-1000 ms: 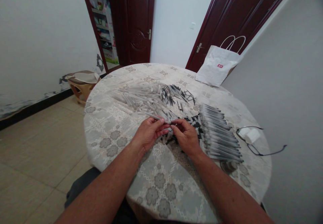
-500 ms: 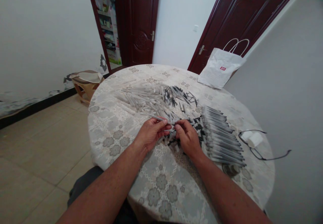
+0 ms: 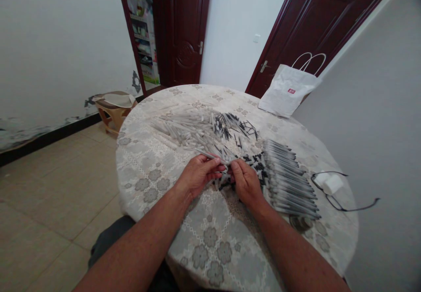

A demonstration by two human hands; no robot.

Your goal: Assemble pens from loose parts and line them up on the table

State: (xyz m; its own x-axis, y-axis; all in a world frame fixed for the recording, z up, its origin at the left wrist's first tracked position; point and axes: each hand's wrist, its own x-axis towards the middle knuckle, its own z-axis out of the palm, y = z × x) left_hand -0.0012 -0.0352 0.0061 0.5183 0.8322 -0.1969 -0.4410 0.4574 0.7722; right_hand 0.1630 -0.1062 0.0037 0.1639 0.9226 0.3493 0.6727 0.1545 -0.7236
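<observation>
- White walls, dark red doors (image 3: 184, 24); a round desk (image 3: 184, 248) under a flowered cloth.
- The left hand (image 3: 199, 171) pinches a slim pale pen barrel (image 3: 206, 153) above the desk.
- The right hand (image 3: 246, 182) has its fingers drawn together at the barrel's end; I cannot tell what they pinch.
- Small black parts (image 3: 262, 171) lie just beside the right hand.
- Beyond: heaped pale tubes (image 3: 184, 127), thin dark sticks (image 3: 241, 124).
- Rightward: a row of pens (image 3: 289, 178), then eyeglasses (image 3: 342, 209).
- Far edge: a white paper bag (image 3: 285, 92).
</observation>
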